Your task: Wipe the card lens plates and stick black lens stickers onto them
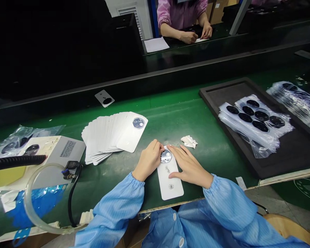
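White card [169, 182] lay on the green work surface [170, 120] directly in front of the person, with a round silver lens cover [166, 156] at its far end. The left hand [148, 160] gripped the cover's edge with curled fingertips. The right hand [188, 165] lay open and flat across the card. A fanned stack of matching cards [111, 136] sat just to the left.

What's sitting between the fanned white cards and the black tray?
The head view shows a crumpled white wipe on the green mat, between the fanned cards and the black tray.
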Demonstrator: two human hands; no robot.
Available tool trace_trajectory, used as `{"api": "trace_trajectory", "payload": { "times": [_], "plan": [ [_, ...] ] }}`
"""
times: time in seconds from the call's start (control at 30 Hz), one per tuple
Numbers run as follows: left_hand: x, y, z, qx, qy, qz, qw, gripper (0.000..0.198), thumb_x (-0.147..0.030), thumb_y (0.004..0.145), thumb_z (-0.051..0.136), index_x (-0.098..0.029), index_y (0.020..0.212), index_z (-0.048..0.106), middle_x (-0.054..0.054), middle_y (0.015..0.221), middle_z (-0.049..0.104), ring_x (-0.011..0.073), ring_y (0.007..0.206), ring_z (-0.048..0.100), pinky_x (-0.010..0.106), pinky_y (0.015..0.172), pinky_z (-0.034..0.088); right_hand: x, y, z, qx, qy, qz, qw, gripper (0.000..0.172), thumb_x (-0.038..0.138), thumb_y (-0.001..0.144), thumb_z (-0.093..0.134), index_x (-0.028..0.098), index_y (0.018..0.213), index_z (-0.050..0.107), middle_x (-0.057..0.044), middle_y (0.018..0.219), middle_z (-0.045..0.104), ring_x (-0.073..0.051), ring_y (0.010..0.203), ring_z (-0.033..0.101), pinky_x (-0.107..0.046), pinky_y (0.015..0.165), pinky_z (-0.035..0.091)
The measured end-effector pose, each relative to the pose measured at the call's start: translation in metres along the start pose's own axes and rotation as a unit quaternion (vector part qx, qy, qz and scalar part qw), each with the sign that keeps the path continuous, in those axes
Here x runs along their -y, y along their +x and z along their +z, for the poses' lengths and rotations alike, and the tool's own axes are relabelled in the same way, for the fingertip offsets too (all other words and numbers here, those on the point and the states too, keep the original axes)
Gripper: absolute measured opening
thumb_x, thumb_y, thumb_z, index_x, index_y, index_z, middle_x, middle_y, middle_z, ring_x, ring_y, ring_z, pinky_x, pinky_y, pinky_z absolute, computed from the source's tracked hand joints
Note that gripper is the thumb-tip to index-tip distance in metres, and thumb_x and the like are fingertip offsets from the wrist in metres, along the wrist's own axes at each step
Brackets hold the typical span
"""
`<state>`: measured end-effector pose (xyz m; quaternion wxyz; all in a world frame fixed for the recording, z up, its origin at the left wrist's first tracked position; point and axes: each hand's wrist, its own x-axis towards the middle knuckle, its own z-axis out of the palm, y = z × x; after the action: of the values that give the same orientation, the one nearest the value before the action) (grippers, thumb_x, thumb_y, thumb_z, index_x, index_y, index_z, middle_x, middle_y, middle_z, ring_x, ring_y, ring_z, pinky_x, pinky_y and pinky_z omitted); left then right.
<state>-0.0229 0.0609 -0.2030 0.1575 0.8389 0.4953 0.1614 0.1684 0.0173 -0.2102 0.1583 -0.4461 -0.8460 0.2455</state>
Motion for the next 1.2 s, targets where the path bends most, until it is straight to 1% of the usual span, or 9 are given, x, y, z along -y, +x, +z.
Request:
{"api": "trace_trajectory", "payload": {
  "times": [0.37,0.57,0.67,0.8,0.87,0.97,1.03,1.1,1.2],
  "plan": [
    [-0.003,-0.01,-0.001,-0.002,0.049,0.064,0.997,0.013,-0.014,0.094,0.039,-0.015,0.085,0.049,0.002,0.084,0.051,0.0138,0.074,0.052,0.025,0.058,0.042,0.001,0.001,0.001,-0.014,0.005,0.002,1.0,0.11,0.05,0.071,0.071,0.02,0.149,-0.001,-0.011,0.149,0.031,-0.023,0.139,0.026,-0.045,0.117,0.016],
    [-0.009,-0.039,0.002,-0.026,-0.002,0.109,0.994,0.012,-0.012,0.091,0.042,-0.017,0.085,0.05,0.005,0.084,0.056,0.0169,0.076,0.054,0.027,0.06,0.041,0.002,0.002,0.002,-0.03,0.016,-0.001,0.999,0.11,0.05,0.072,0.07,0.02,0.149,-0.003,-0.012,0.149,0.032,-0.024,0.137,0.029,-0.047,0.115,0.019],
    [-0.016,-0.06,0.003,-0.062,-0.064,0.093,0.992,0.01,-0.012,0.09,0.045,-0.019,0.085,0.049,0.004,0.085,0.057,0.0154,0.076,0.057,0.025,0.061,0.044,0.0,0.001,0.004,-0.039,0.022,-0.006,0.999,0.107,0.052,0.074,0.068,0.019,0.149,-0.001,-0.013,0.148,0.033,-0.025,0.137,0.029,-0.047,0.115,0.02],
    [-0.022,-0.069,-0.008,-0.165,-0.162,-0.01,0.973,0.013,-0.012,0.093,0.037,-0.021,0.084,0.041,0.002,0.084,0.055,0.0105,0.069,0.057,0.022,0.061,0.047,0.0,-0.001,0.008,-0.055,0.03,-0.017,0.998,0.104,0.052,0.073,0.069,0.019,0.149,0.007,-0.012,0.147,0.035,-0.025,0.137,0.029,-0.048,0.115,0.019],
    [-0.022,-0.057,-0.017,-0.208,-0.198,-0.069,0.955,0.01,-0.016,0.095,0.037,-0.02,0.087,0.041,-0.001,0.077,0.052,0.0074,0.057,0.052,0.019,0.052,0.045,0.002,-0.002,0.007,-0.073,0.038,-0.021,0.996,0.093,0.049,0.076,0.067,0.02,0.148,0.015,-0.01,0.146,0.037,-0.023,0.136,0.032,-0.046,0.115,0.02],
    [-0.018,-0.022,-0.026,-0.219,-0.235,-0.111,0.941,0.007,-0.025,0.094,0.047,-0.018,0.091,0.047,-0.004,0.07,0.051,0.0064,0.052,0.051,0.017,0.048,0.045,0.0,-0.003,-0.001,-0.137,0.051,0.009,0.989,0.056,0.037,0.089,0.054,0.023,0.139,0.035,-0.006,0.143,0.042,-0.019,0.133,0.035,-0.042,0.113,0.025],
    [-0.015,0.009,-0.025,-0.192,-0.254,-0.11,0.942,0.015,-0.029,0.092,0.051,-0.016,0.098,0.051,-0.002,0.075,0.057,0.0082,0.058,0.057,0.021,0.053,0.049,-0.008,-0.003,-0.008,-0.195,0.057,0.05,0.978,0.038,0.026,0.092,0.046,0.021,0.13,0.047,-0.008,0.142,0.043,-0.022,0.133,0.033,-0.046,0.111,0.025],
    [-0.014,0.041,-0.016,-0.149,-0.264,-0.097,0.948,0.022,-0.031,0.091,0.054,-0.014,0.104,0.054,0.0,0.079,0.06,0.0106,0.063,0.06,0.025,0.057,0.053,-0.019,-0.006,-0.014,-0.236,0.069,0.083,0.966,0.03,0.019,0.091,0.045,0.019,0.119,0.056,-0.012,0.134,0.049,-0.027,0.128,0.037,-0.051,0.107,0.027],
    [-0.02,0.083,0.01,-0.08,-0.254,-0.07,0.961,0.022,-0.032,0.09,0.055,-0.013,0.102,0.058,0.001,0.082,0.062,0.0113,0.067,0.061,0.027,0.059,0.053,-0.034,-0.011,-0.019,-0.276,0.11,0.115,0.948,0.02,0.015,0.088,0.047,0.019,0.096,0.065,-0.011,0.104,0.062,-0.027,0.107,0.051,-0.05,0.097,0.035]
  ]
}}
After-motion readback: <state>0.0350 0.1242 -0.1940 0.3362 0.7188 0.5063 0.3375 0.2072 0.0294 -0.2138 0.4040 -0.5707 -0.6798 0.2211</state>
